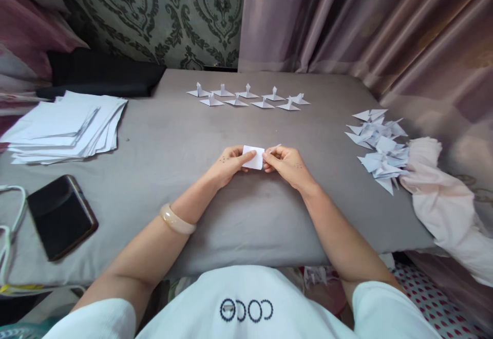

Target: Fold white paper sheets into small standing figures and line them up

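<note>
A small folded piece of white paper [252, 161] is held up between both hands over the middle of the table. My left hand [231, 164] grips its left side, thumb flat across the front and fingers behind. With thumb and forefinger, my right hand [284, 162] pinches the paper's right edge; a bit of white shows above those fingers. Farther back stand several folded paper birds [248, 92] in two rows. Off to the right lies a loose heap of similar white paper birds [379, 144].
On the left sits a stack of white paper sheets [65, 123], with a black cloth [103, 72] behind it. Nearer me are a dark phone [61, 215] and a white cable [15, 221]. A pale cloth [439, 185] lies at the right edge of the grey-covered table [169, 133].
</note>
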A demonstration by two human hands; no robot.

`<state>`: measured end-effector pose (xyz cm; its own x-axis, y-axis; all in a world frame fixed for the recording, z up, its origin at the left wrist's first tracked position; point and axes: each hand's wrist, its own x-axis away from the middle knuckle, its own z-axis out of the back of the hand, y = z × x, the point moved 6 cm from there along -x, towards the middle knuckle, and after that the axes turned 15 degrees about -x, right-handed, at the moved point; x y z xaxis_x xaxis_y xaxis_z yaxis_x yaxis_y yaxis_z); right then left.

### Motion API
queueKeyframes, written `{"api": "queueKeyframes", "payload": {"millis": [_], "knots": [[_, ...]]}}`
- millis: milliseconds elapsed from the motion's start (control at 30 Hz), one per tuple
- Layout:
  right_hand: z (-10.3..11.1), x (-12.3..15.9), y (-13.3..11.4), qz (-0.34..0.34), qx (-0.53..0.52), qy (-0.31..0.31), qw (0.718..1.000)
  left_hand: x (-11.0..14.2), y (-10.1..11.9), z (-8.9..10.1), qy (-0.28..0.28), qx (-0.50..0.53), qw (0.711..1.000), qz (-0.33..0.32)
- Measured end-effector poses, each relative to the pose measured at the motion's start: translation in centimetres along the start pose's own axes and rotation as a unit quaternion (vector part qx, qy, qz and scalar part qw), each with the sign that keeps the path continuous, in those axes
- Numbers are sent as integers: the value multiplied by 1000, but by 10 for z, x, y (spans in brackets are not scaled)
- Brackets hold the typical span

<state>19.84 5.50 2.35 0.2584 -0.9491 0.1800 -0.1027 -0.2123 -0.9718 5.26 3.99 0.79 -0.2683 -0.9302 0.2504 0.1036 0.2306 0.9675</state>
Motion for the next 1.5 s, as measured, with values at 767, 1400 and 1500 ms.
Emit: {"api": "queueKeyframes", "payload": {"millis": [767,1400,1500], "knots": [[69,161,-30,-160,480,-216,835,-3,-5,13,9,61,998,2],[-32,12,1,317,579,-80,747,5,8,34,116,-268,950,-108],[-27,11,2,276,548,-69,787,14,14,26,66,-455,873,-162]]}}
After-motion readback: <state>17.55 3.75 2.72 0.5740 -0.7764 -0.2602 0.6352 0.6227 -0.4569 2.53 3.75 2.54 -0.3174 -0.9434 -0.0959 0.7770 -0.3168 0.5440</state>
